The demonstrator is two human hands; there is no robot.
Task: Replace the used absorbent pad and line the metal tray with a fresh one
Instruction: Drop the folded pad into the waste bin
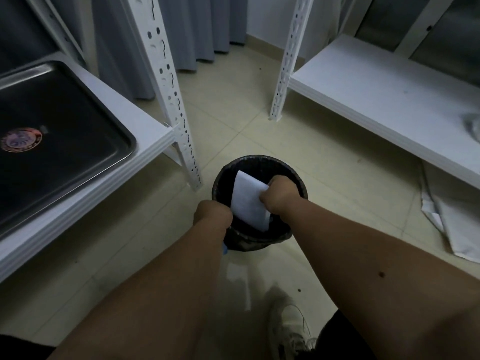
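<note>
A folded white absorbent pad (pixel 248 201) stands partly inside a black-lined waste bin (pixel 296 180) on the floor. My right hand (pixel 280 194) grips the pad's right edge over the bin. My left hand (pixel 213 213) is curled at the bin's near-left rim and the pad's lower left edge; I cannot tell which of the two it holds. The metal tray (pixel 78 141) lies bare on the white shelf at the left, with a round sticker (pixel 22 139) on its bottom.
White slotted rack posts (pixel 168 81) stand beside the bin. A second white shelf (pixel 389 100) runs along the right, with white sheets (pixel 459 229) on the floor under it. Grey curtains hang at the back. My shoe (pixel 288 326) is near the bottom edge.
</note>
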